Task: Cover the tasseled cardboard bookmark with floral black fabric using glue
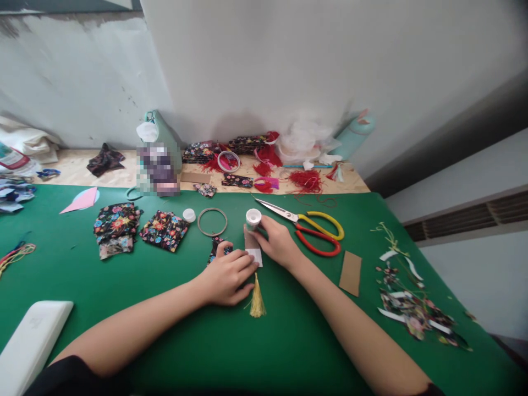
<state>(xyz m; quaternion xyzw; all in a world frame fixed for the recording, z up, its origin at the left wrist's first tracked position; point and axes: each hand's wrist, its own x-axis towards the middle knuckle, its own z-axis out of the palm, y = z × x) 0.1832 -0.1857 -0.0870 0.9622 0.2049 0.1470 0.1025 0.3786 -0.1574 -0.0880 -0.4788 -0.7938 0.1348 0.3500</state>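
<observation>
A small cardboard strip (252, 239) with a white lower end lies flat on the green mat in front of me. From its near end hangs a yellow tassel (257, 297). My left hand (229, 275) holds the strip's near end down, index fingertip on the white part and thumb beside the tassel. Over the far end, my right hand (279, 242) grips a small white bottle (253, 217), its round top facing me. Partly hidden behind my left hand is a piece of black floral fabric (213, 250).
Scissors (305, 223) with yellow and red handles lie beyond my right hand. Nearby are a thin ring (212, 222), a white cap (188, 215), folded floral fabric (164, 231) and brown card (350, 273). Scraps (416, 313) lie right, a white device (35, 341) left.
</observation>
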